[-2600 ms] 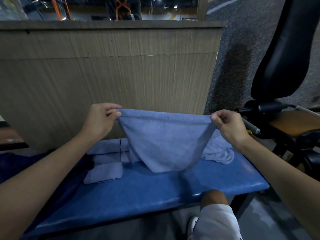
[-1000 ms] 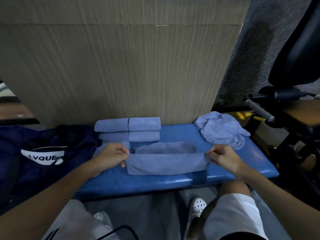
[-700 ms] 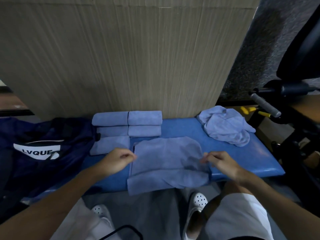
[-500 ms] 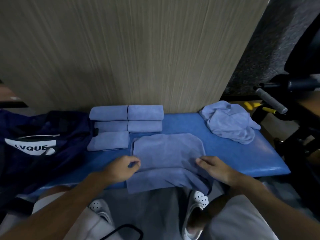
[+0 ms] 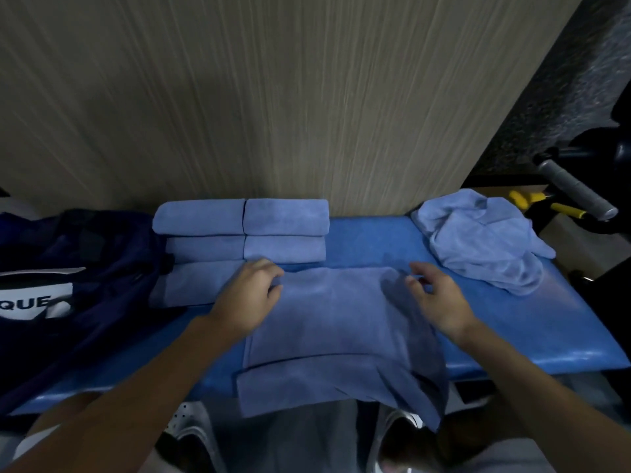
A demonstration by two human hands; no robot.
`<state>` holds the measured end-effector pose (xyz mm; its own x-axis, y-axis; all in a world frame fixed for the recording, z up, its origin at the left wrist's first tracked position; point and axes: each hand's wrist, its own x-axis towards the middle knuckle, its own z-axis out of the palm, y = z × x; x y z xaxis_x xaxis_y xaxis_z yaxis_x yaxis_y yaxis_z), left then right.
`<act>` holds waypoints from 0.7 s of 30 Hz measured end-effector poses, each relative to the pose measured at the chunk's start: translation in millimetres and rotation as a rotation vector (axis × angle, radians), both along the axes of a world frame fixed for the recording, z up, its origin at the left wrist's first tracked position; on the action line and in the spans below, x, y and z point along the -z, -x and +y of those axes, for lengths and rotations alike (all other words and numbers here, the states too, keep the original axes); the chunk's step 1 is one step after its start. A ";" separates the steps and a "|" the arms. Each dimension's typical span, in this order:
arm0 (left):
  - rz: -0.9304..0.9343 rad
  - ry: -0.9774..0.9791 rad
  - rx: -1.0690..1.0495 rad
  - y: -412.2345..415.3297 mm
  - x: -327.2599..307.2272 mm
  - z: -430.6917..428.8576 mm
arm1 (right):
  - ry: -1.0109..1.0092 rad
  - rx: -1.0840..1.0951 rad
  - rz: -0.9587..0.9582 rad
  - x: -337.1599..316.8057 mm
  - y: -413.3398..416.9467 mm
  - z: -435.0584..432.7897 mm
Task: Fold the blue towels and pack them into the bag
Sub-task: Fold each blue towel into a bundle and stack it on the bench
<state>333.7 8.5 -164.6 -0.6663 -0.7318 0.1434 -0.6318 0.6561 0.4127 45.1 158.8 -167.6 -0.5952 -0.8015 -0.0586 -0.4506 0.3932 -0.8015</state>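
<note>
Evidently one light blue terry towel (image 5: 334, 322) is being dealt with at this moment. It is spread flat on the blue padded surface (image 5: 546, 329), with its near edge allowed to hang over the front rim (probably because the cloth is deeper than the room left in front of the stack). The left hand (image 5: 249, 295) is set at the far left corner with fingers bent down onto the cloth; whether the corner is pinched cannot be told. The right hand (image 5: 438, 298) is held at the far right corner with fingers loose and spread, and nothing is gripped. Both far corners are thus covered, which suits a fold drawn toward the body. Folded blue towels (image 5: 244, 230) are ranked against the wood-grain panel (image 5: 307, 97), just beside the dark navy fabric bag (image 5: 102, 240) at the left, so that packing is a short reach. A crumpled heap of unfolded blue towels (image 5: 485, 240) is kept apart at the right end, so much folding is judged to remain.
</note>
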 end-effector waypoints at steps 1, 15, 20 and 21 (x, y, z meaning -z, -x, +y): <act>-0.046 0.031 0.007 4.2 1.9 -4.1 | -0.004 -0.009 -0.007 4.0 1.8 -3.5; -0.172 -0.027 0.000 19.6 18.4 -7.0 | -0.094 -0.232 0.157 12.1 11.5 -21.0; -0.079 -0.016 0.017 21.1 8.8 -0.7 | -0.053 -0.255 0.185 11.2 13.4 -19.0; -0.086 0.002 0.012 22.0 7.3 1.4 | -0.050 -0.261 0.203 13.4 14.3 -17.4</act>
